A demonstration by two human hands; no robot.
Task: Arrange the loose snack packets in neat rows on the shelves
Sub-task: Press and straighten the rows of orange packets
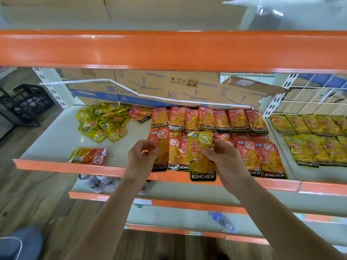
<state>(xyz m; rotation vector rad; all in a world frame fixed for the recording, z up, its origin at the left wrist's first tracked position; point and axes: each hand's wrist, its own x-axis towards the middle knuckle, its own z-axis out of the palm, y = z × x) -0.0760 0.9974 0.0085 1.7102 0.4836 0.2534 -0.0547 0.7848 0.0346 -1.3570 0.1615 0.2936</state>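
One yellow packet (201, 156) is pinched at its edge by the fingers of the right hand (225, 162), over the red rows (240, 121) on the shelf (56, 139); a red packet (162, 147) is pinched by the left hand (141, 156). The yellow packet is best moved right to the yellow rows (309, 141) — laid flat, "KONCHEW" frontward.

I see a brown wooden floor (47, 194) in the lower left, a black crate (26, 102) at the left edge, cardboard boxes (150, 85) in the upper centre, and a white wire grid (309, 94) at the right.
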